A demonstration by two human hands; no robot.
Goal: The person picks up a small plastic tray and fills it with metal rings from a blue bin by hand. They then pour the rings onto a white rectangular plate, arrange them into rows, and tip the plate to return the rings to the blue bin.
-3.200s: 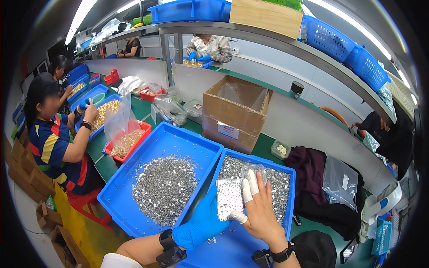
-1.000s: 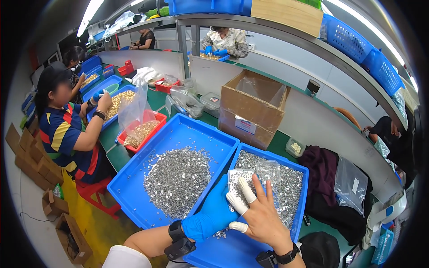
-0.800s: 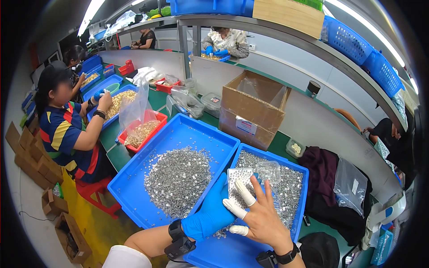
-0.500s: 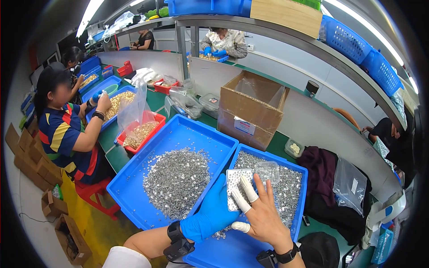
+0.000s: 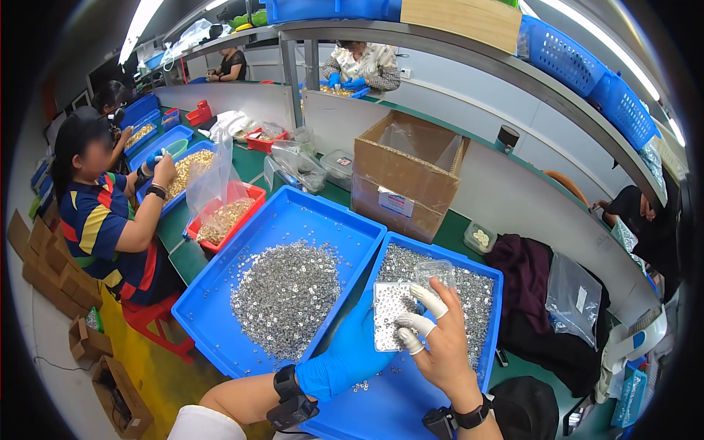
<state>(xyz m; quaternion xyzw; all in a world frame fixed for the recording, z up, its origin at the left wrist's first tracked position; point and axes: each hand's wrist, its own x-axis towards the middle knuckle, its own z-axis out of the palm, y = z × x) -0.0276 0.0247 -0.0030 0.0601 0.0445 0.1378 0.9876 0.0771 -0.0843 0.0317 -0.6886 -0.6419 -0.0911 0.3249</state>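
My left hand [image 5: 348, 356], in a blue glove, holds a small white plate [image 5: 383, 339] by its left side, over the right blue tray [image 5: 455, 251]. Small silver pieces with centre holes [image 5: 408, 303] lie on the plate, bunched toward its right side. Above them my right hand [image 5: 446, 348] has its fingers bent and apart, white finger cots on three of them, the tips at the bunched pieces. A clear plastic box [image 5: 442, 270] sits on the silver pieces in the right tray, partly behind my right fingers. The left blue tray [image 5: 315, 213] holds a heap of similar silver pieces [image 5: 286, 297].
Beyond the trays stands an open cardboard box [image 5: 400, 187]. A red bin [image 5: 249, 209] of gold-coloured parts is at left, near a seated co-worker [image 5: 110, 205]. Dark cloth [image 5: 524, 293] and a clear bag [image 5: 572, 297] lie at right. A metal shelf [image 5: 440, 40] spans overhead.
My right fingers have gone from spread and nearly straight to bent, drawing back toward the plate's right side. More silver pieces are bunched at their tips. My left hand still holds the plate.
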